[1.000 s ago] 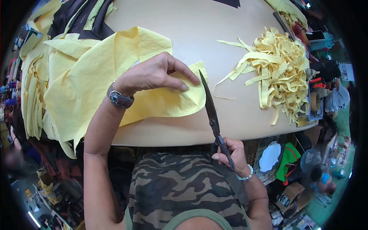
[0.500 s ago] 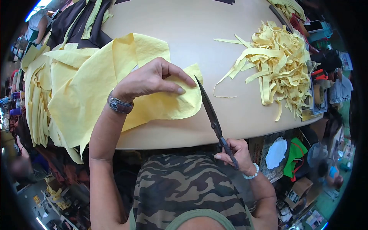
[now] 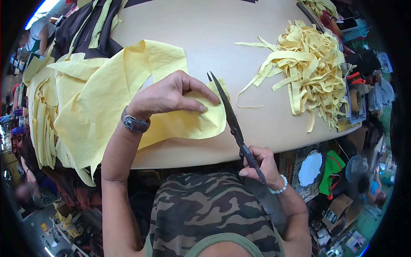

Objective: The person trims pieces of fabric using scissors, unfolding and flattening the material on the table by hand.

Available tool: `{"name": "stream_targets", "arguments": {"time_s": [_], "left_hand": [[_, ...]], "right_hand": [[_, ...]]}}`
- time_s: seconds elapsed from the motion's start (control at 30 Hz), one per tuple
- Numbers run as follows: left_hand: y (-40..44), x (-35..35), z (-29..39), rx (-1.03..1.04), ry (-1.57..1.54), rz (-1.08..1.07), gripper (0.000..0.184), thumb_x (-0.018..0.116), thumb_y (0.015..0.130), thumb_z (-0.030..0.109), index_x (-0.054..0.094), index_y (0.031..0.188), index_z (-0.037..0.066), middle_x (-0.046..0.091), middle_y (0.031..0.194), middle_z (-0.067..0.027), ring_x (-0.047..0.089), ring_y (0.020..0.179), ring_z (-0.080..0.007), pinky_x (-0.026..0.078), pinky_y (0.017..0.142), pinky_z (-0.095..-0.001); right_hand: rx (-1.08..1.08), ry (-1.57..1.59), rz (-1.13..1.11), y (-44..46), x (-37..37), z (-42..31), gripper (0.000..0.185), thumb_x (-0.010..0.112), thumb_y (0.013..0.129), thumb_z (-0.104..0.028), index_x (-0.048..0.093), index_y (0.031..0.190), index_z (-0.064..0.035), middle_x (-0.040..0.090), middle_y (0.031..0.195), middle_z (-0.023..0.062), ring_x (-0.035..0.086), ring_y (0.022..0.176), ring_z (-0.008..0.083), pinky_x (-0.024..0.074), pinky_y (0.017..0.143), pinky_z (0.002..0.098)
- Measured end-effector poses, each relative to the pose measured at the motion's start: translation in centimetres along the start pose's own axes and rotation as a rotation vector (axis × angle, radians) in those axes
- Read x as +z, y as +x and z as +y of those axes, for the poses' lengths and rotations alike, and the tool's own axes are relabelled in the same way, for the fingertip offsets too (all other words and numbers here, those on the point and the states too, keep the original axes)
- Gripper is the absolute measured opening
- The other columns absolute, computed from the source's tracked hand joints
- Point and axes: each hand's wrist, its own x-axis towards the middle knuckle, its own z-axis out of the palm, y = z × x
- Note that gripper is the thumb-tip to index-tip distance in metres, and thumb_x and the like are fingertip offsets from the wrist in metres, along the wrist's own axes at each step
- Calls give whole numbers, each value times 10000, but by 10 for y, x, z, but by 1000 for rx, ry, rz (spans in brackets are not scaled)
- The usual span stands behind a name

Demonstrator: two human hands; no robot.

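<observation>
A large sheet of yellow fabric (image 3: 98, 94) lies across the left side of the table. Its right end is pinched between the thumb and fingers of my left hand (image 3: 173, 96), which wears a dark wristband. My right hand (image 3: 261, 165), with a beaded bracelet, grips the handles of black scissors (image 3: 232, 122). Their long blades point up and away from me across the fabric's right edge, close to my left fingertips. Two tips show slightly apart, and a narrow bit of yellow fabric sticks out to the right of the blades.
A heap of yellow fabric strips (image 3: 314, 73) lies on the table's right side. Folded yellow pieces (image 3: 43, 124) hang at the left edge. Dark garments (image 3: 87, 32) lie at the back left. A blue bin (image 3: 357, 113) stands beside the right edge.
The scissors have moved slightly up and left, so their blades now reach farther over the fabric edge. A second blade tip has come into sight. My left hand keeps its pinch.
</observation>
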Motion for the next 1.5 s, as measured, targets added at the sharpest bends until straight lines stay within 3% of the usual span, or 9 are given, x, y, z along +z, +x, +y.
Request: {"name": "stream_targets", "arguments": {"time_s": [0.57, 0.77, 0.87, 1.0, 1.07, 1.2, 1.3, 1.43, 1.5], "left_hand": [[-7, 8, -27, -4, -14, -78, 249, 574, 723, 43, 641, 956, -11, 650, 896, -60, 571, 830, -118, 428, 806, -239], [-2, 31, -46, 25, 88, -95, 200, 547, 744, 33, 638, 917, -8, 647, 857, -56, 575, 831, -119, 435, 803, -246], [-2, 36, -55, 78, 50, -74, 197, 555, 741, 50, 637, 910, -9, 646, 850, -55, 576, 812, -130, 437, 791, -253], [-9, 27, -64, 128, -157, -69, 180, 577, 735, 51, 642, 891, -14, 643, 845, -57, 573, 805, -132, 436, 788, -256], [-12, 23, -69, 125, -201, -61, 174, 586, 733, 52, 644, 881, -16, 640, 843, -58, 572, 804, -131, 436, 787, -258], [-11, 19, -70, 216, -194, -54, 176, 582, 738, 63, 648, 885, -9, 643, 848, -62, 566, 798, -127, 437, 774, -249], [-6, 25, -68, 241, -112, -14, 187, 568, 729, 57, 644, 891, 3, 641, 840, -81, 585, 792, -170, 444, 782, -268], [-13, 45, -61, 389, 442, 461, 174, 586, 723, 78, 647, 882, 39, 603, 950, -117, 572, 905, -267, 447, 820, -339], [-31, 61, -46, 474, 1007, 828, 164, 601, 719, 93, 648, 872, 55, 570, 1038, -132, 539, 995, -308, 435, 856, -378]], "right_hand": [[45, -396, 400, 35, -25, -21, 357, 791, 644, -238, 524, 593, -7, 470, 456, 24, 422, 443, 58, 332, 399, 253], [-261, -851, 427, 174, -46, -59, 373, 743, 623, -251, 535, 526, 42, 495, 483, 188, 502, 452, 331, 414, 498, 401], [-249, -846, 438, 219, -36, -75, 257, 689, 668, -194, 575, 652, 36, 564, 648, 211, 570, 635, 336, 444, 599, 408], [-716, -916, 391, 208, 0, -52, 284, 593, 731, -108, 546, 992, -8, 511, 1060, 186, 484, 1025, 327, 410, 850, 372], [-928, -1047, 256, 187, 14, -25, 311, 603, 731, -131, 562, 1018, -18, 526, 1084, 169, 482, 1061, 337, 381, 906, 404], [-771, -1210, -6, 132, -17, -17, 399, 575, 772, -163, 535, 1148, -34, 488, 1217, 169, 442, 1151, 337, 318, 981, 446], [-756, -1414, 281, 140, -81, -20, 323, 516, 805, -58, 550, 1122, 1, 547, 1116, 205, 472, 1116, 360, 339, 972, 442], [-621, -1549, 618, 142, -80, -45, 308, 563, 769, -33, 564, 1071, 30, 493, 1186, 206, 455, 1133, 351, 358, 964, 411], [-651, -1259, 432, 137, -38, -49, 303, 575, 765, -39, 570, 1061, 27, 475, 1210, 197, 446, 1142, 350, 355, 969, 397]]}}
